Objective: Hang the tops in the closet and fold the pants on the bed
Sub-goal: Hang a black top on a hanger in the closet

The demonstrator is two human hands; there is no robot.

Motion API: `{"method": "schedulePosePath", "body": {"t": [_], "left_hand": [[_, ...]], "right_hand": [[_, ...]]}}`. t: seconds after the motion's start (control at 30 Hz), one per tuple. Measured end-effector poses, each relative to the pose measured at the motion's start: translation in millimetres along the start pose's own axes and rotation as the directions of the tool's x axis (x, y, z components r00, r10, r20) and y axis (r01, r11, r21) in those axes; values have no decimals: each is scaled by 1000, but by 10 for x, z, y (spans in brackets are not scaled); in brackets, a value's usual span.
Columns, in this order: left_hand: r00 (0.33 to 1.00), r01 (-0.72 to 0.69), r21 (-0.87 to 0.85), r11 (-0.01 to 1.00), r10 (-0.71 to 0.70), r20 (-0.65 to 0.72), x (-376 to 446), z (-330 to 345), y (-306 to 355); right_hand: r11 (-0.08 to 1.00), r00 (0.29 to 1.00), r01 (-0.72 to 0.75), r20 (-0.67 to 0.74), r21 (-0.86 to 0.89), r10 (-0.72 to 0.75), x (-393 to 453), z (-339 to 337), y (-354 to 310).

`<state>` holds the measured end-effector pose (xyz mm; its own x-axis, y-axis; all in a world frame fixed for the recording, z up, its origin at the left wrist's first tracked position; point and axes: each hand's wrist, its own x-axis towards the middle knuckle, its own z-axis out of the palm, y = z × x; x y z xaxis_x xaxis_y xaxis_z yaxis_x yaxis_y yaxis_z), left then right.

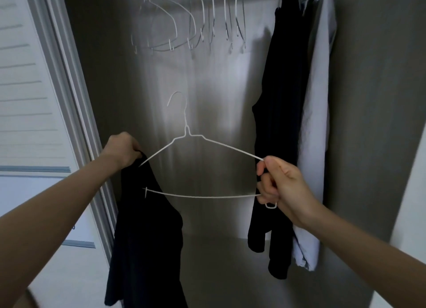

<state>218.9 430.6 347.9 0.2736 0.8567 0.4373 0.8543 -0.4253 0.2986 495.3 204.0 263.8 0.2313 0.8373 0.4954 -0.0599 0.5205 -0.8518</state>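
I hold a white wire hanger (198,141) upright in front of the open closet. My right hand (280,187) grips the hanger's right end, fingers curled round both wires. My left hand (124,149) grips the top of a black top (147,238) at the hanger's left end. The top hangs down limp from that hand, and the hanger's left tip goes into the cloth. The lower wire crosses in front of the top.
Several empty white wire hangers (191,24) hang on the rail above. A black garment (279,128) and a white garment (315,132) hang at the closet's right. A white louvred door (25,95) stands at the left. The closet floor (230,273) lies below.
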Motion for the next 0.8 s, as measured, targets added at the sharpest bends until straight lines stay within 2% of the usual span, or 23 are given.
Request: {"method": "schedulePosePath", "body": {"t": [0.13,0.27,0.37,0.5,0.57,0.63,0.67,0.77,0.8], "left_hand": [[989,-72,-179,981,47,-141,-40,77,97],[945,-198,-277,940,108,-307,-105,75,290],[943,-266,-393,880,153,-296,-188,70,487],[963,-259,-558,788,170,-208,-248,-38,596],[942,-337,-499,799,288,-175,-249,-141,592],[897,-435,-258,862,392,-204,-223,-238,578],[886,-452,-195,870,413,-211,-218,-269,576],[892,-449,-284,847,407,-195,-230,-260,608],[896,-442,-315,840,393,-208,-248,-222,619]], "right_hand": [[1000,999,-17,-28,13,18,-26,23,13],[997,998,-47,29,-58,49,-114,200,161],[991,994,73,-70,-113,-81,-132,298,207],[976,966,197,-149,-93,-209,-122,302,118],[972,960,236,-155,-11,-235,-90,267,30],[968,959,252,-140,25,-246,-42,229,-73],[969,962,247,-127,10,-244,-23,211,-115],[985,979,140,-137,-102,-153,42,146,-212],[961,974,104,-169,-257,-151,66,92,-245]]}}
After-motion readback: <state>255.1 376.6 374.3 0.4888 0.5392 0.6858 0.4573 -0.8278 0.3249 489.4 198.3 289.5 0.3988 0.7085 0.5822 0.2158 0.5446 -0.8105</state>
